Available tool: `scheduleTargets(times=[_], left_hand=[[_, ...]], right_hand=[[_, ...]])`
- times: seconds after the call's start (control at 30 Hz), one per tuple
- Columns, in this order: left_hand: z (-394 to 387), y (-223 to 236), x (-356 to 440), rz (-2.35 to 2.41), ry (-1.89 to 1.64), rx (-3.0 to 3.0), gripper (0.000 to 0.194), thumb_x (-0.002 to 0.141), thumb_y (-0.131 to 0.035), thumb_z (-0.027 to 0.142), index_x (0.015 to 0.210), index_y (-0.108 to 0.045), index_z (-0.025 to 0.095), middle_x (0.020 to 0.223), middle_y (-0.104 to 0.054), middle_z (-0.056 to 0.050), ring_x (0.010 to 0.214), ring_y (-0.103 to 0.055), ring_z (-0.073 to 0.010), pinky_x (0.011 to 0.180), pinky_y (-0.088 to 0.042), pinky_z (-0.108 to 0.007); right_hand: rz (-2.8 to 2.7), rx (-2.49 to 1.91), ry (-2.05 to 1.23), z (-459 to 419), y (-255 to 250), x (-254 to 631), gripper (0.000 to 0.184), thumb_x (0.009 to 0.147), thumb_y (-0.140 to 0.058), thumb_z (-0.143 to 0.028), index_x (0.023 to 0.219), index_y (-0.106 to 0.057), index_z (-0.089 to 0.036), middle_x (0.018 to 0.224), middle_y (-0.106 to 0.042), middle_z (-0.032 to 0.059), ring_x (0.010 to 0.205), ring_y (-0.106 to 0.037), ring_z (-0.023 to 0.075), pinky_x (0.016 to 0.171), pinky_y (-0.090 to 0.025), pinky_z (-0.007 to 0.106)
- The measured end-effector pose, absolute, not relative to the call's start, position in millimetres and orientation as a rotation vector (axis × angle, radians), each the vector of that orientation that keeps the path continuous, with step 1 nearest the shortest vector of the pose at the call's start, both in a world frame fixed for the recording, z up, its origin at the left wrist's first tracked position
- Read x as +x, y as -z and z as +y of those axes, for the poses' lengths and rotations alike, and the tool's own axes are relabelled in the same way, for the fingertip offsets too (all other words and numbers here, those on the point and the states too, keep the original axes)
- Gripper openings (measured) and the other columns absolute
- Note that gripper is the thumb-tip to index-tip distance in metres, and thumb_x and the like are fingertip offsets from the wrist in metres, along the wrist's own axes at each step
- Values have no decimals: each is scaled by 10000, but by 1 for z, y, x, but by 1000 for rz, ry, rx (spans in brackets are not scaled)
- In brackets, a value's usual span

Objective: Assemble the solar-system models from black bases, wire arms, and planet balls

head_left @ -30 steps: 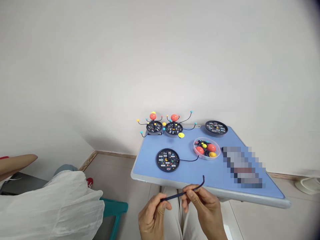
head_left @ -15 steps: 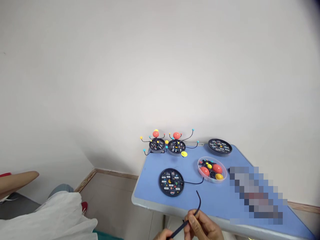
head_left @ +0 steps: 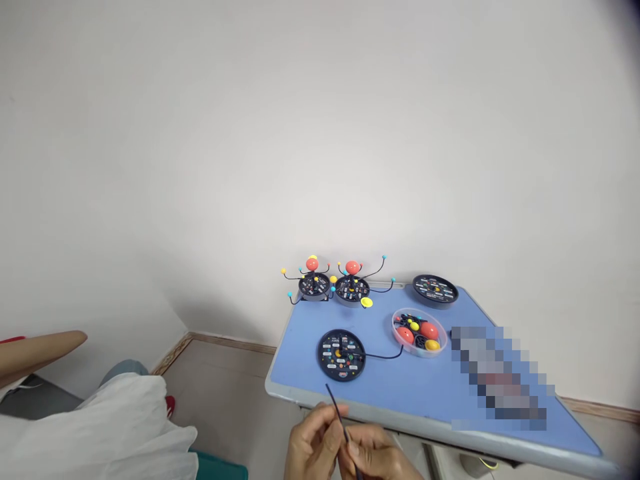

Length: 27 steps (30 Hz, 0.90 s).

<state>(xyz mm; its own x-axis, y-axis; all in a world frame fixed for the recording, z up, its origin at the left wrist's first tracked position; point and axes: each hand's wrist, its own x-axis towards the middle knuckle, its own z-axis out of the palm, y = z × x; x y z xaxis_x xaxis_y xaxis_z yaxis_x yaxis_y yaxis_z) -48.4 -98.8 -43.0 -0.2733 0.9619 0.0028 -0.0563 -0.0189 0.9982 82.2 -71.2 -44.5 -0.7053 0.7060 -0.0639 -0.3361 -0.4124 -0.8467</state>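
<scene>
My left hand (head_left: 313, 443) and right hand (head_left: 377, 457) hold one thin black rod (head_left: 341, 424), fingers (head_left: 353, 451) clamped on it, at the near edge of the blue counter (head_left: 300, 363) carrying four black discs (head_left: 341, 355).

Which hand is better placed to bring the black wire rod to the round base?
Probably your left hand: it sits just below the round black base, beside the wire rod, its tip pointing at the base. The right hand is lower down the rod.
</scene>
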Motion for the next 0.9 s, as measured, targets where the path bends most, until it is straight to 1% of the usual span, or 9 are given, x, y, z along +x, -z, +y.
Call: scheduleTargets(times=[0.07, 0.13, 0.23, 0.37, 0.5, 0.57, 0.67, 0.77, 0.9], left_hand=[[-96, 36, -47, 1314, -1438, 1029, 498, 647, -757, 664, 728, -783, 173, 461, -428, 47, 402, -297, -53, 381, -249, -186], [-96, 34, -48, 1279, -1458, 1005, 474, 656, -770, 633, 645, -750, 159, 451, -456, 40, 402, -326, -51, 396, -260, -182], [-94, 31, -56, 1246, -1508, 901, 484, 697, -750, 616, 603, -707, 143, 420, -507, 24, 379, -394, -65, 408, -295, -192], [-80, 23, -71, 1325, -1679, 815, 453, 727, -741, 593, 657, -719, 146, 464, -541, 25, 429, -457, -89, 436, -369, -201], [-61, 19, -80, 1402, -1771, 855, 414, 735, -743, 570, 680, -710, 161, 495, -551, 39, 462, -492, -100, 474, -411, -210], [-53, 23, -81, 1419, -1780, 839, 415, 725, -746, 575, 675, -703, 166, 497, -556, 41, 457, -497, -105, 472, -417, -218], [-46, 30, -82, 1431, -1763, 793, 425, 714, -749, 584, 663, -699, 165, 494, -563, 41, 453, -499, -106, 492, -424, -227], [-41, 35, -84, 1402, -1779, 744, 431, 696, -764, 583, 712, -720, 154, 502, -569, 39, 464, -506, -111, 507, -429, -236], [-30, 35, -82, 1271, -1806, 729, 429, 690, -790, 540, 838, -723, 143, 546, -599, 34, 516, -538, -119, 529, -457, -234]], right_hand=[[-1162, -534, -2190, -74, 42, 75, 542, 681, -722, -663, 558, -479, -195, 475, -458, -46, 387, -287, 53, 414, -148, 208], [-1166, -524, -2192, -74, 41, 71, 555, 662, -732, -668, 548, -476, -190, 523, -494, -35, 383, -298, 43, 410, -156, 203], [-1211, -551, -2135, -68, 40, 75, 581, 734, -643, -719, 599, -553, -161, 564, -544, -11, 385, -359, 44, 407, -206, 187], [-1211, -767, -1921, -55, 32, 98, 610, 856, -481, -731, 889, -661, -149, 648, -631, 32, 505, -562, 125, 458, -397, 214], [-1433, -828, -1476, -48, 26, 114, 463, 873, -567, -614, 1078, -644, -206, 775, -656, 32, 635, -614, 171, 524, -492, 263], [-1607, -876, -1182, -46, 26, 113, 333, 856, -645, -504, 1045, -669, -230, 759, -664, 20, 631, -605, 171, 561, -518, 270], [-1761, -897, -854, -40, 30, 106, 157, 886, -630, -375, 915, -697, -236, 744, -693, 28, 625, -623, 172, 614, -537, 264], [-1790, -890, -692, -31, 32, 97, 148, 920, -583, -330, 912, -696, -235, 754, -700, 43, 617, -632, 174, 583, -527, 250], [-1771, -901, -600, -11, 31, 85, 219, 946, -539, -358, 895, -703, -221, 760, -691, 59, 633, -630, 185, 570, -512, 262]])
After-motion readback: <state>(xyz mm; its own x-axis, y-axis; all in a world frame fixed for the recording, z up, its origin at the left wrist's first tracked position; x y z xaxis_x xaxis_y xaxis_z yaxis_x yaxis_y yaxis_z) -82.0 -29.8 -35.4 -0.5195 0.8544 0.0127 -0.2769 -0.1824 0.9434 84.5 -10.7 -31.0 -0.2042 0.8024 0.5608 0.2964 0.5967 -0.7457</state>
